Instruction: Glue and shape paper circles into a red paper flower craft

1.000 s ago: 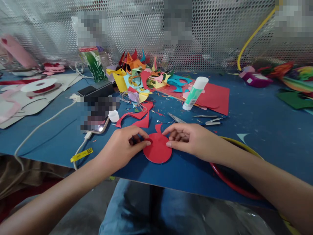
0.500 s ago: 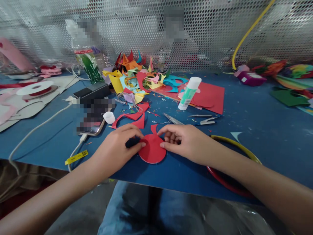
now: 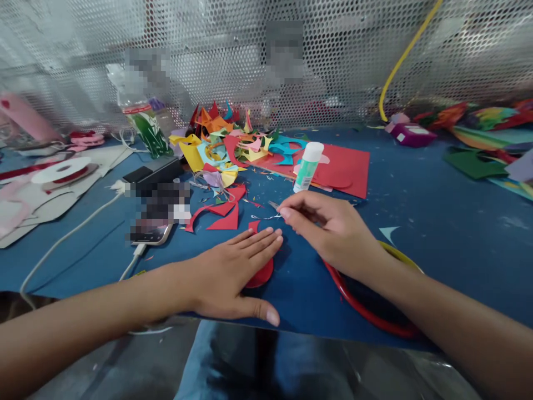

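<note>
My left hand (image 3: 233,272) lies palm down over the red paper cutout (image 3: 263,275), its fingers straight and loosely together, grasping nothing. The cutout lies near the front of the blue tabletop (image 3: 449,266), and my fingers cover much of its rounded body; its lower right part and its short stem (image 3: 254,226) show. The stem points away from me, leaning slightly left, so the long axis runs roughly from my lap toward the perforated metal screen (image 3: 233,66). My thumb sticks out rightward, just inside the table's front edge. My right hand (image 3: 333,228) has thumb and forefinger drawn together beside a slim metal tip (image 3: 273,205) (I cannot tell whether they grasp it, since my hand hides the rest). To the right, a strip of tabletop separates the cutout from the red-and-yellow ring (image 3: 347,294) under my right forearm. Red paper scraps (image 3: 225,218) lie near the stem on its left, and past my right hand stands the glue stick (image 3: 307,169)
</note>
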Motion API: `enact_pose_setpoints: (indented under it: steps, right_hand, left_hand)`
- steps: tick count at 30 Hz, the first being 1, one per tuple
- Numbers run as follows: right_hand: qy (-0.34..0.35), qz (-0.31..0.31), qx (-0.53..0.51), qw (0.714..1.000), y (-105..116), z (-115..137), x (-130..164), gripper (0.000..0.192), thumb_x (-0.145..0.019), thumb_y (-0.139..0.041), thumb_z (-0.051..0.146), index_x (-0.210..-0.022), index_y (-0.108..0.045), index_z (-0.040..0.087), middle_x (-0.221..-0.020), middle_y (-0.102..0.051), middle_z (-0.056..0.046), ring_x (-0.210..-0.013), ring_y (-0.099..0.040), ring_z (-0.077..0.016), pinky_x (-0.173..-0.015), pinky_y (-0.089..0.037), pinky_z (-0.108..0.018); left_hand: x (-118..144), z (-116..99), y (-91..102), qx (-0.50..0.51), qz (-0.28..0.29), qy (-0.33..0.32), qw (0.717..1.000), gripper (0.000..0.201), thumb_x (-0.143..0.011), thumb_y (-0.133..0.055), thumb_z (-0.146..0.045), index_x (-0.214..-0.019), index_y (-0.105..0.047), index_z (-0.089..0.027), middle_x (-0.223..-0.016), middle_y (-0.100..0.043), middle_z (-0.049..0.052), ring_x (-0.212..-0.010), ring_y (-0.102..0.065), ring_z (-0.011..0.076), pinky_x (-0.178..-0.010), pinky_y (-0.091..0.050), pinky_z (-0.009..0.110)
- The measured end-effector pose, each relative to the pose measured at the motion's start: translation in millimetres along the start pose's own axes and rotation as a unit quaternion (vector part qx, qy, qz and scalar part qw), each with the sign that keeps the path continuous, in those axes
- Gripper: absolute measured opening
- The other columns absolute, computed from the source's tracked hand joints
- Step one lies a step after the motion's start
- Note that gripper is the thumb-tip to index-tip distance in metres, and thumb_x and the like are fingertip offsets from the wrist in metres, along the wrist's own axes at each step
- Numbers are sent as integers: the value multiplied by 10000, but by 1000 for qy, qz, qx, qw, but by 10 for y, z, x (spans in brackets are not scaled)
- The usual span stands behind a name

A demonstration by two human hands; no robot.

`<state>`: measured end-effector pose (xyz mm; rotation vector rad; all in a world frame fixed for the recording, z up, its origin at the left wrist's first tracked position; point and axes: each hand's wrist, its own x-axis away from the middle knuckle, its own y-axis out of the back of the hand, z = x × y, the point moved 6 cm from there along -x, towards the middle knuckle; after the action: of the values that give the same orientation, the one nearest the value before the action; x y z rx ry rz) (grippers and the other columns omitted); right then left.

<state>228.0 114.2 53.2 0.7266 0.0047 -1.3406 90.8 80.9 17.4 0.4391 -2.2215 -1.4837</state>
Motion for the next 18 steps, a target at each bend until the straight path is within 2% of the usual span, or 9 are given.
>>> enact_pose_setpoints:
  steps: [3,6,8,9,12,15,18]
  right_hand:
    - [18,-55,-23,998,88,34,12,85,-843,-539,265,-816,-598,210,-698,-610,26,-623,-566,-102,-582,-459,-219]
    - [50,-142,-53,987,226,85,48,97,-856,-519,254,-807,-594,215,-719,-595,19,-621,-547,-105,-589,-449,-242]
    - [88,-210,-97,969,318,123,85,100,-854,-517,223,-788,-592,222,-725,-579,10,-618,-525,-113,-588,-436,-265]
    - [110,-242,-118,957,356,143,107,107,-848,-520,205,-774,-593,228,-715,-566,6,-620,-515,-120,-586,-429,-276]
    - [147,-314,-138,928,424,176,162,136,-840,-519,191,-743,-591,254,-691,-536,-6,-609,-494,-142,-558,-413,-301]
    - [125,-318,-121,932,419,167,163,127,-848,-507,217,-755,-580,263,-705,-531,-11,-610,-494,-149,-551,-415,-307]
    - [119,-261,-119,950,377,155,141,130,-852,-497,200,-757,-569,251,-728,-540,5,-634,-502,-133,-598,-429,-293]
  left_hand:
    - [-28,36,168,7,-35,14,999,805,-857,-345,-581,-1429,-44,-101,-1497,-33,112,-1384,-38,215,-1130,-122,391]
    - [-186,5,285,-21,-106,25,994,736,-879,-307,-559,-1414,-155,-77,-1498,-110,116,-1388,-58,193,-1134,-108,376]
    - [-340,-28,234,-39,-112,37,992,756,-871,-290,-583,-1412,-156,-72,-1499,-85,128,-1387,-27,219,-1127,-111,420]
    - [-415,-44,181,-46,-105,41,993,785,-856,-296,-607,-1415,-142,-78,-1500,-49,137,-1385,-2,244,-1119,-115,453]
    - [-578,-88,2,-51,-67,29,996,840,-812,-286,-675,-1416,-149,-108,-1497,-66,146,-1379,-2,287,-1099,-98,521]
    - [-604,-78,-46,-43,-49,26,998,875,-797,-291,-693,-1421,-115,-105,-1497,-31,142,-1377,34,282,-1100,-54,528]
    - [-508,-42,78,27,-57,34,997,843,-824,-297,-656,-1425,-69,-110,-1498,38,127,-1373,80,250,-1115,-66,495]
